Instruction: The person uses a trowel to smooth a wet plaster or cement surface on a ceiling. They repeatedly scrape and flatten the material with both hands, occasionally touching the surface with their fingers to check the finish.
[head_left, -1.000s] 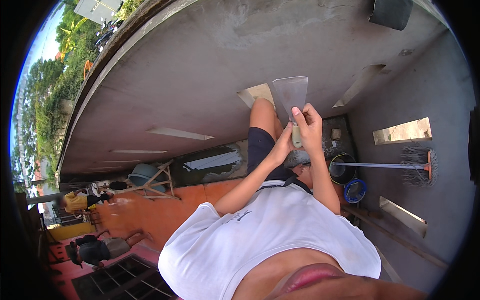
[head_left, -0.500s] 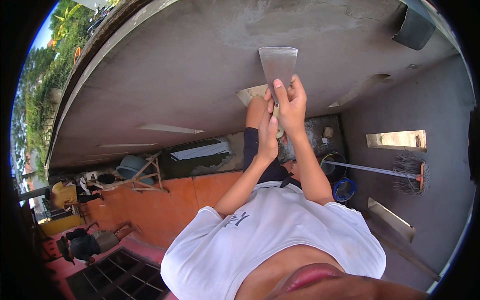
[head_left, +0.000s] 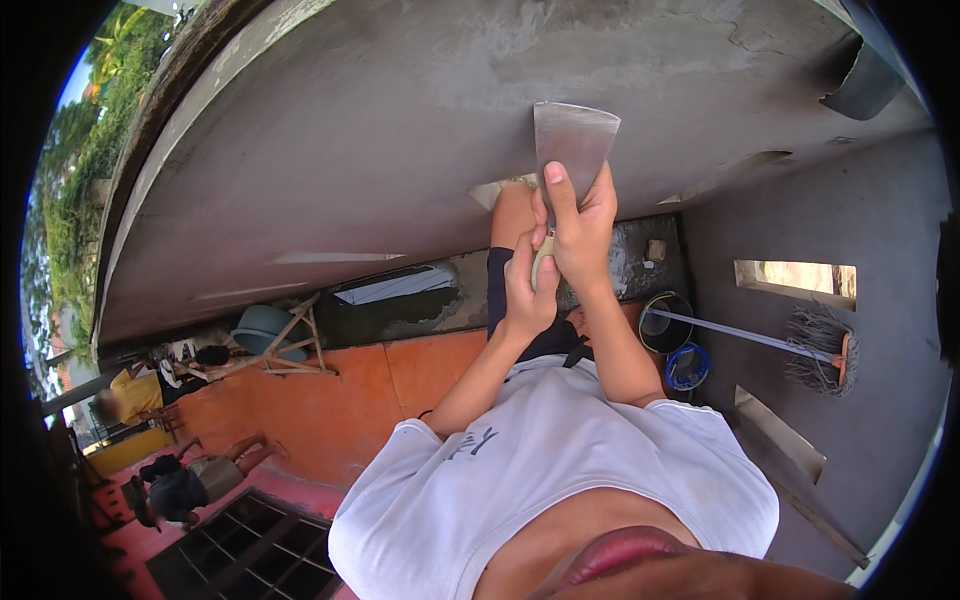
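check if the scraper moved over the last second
Yes: the scraper has shifted up the picture; its top edge now sits clearly higher above the wall opening to its left than it did.

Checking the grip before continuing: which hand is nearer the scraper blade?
Right. The right hand has its thumb on the scraper blade; the left hand is lower, at the handle.

1 wide fisheye view looks down from the wearer's head, near the white short-sleeved cloth shirt [head_left: 560, 450] below, facing the grey plastered wall [head_left: 350, 150] beyond; straight edges bend toward its dark rim.
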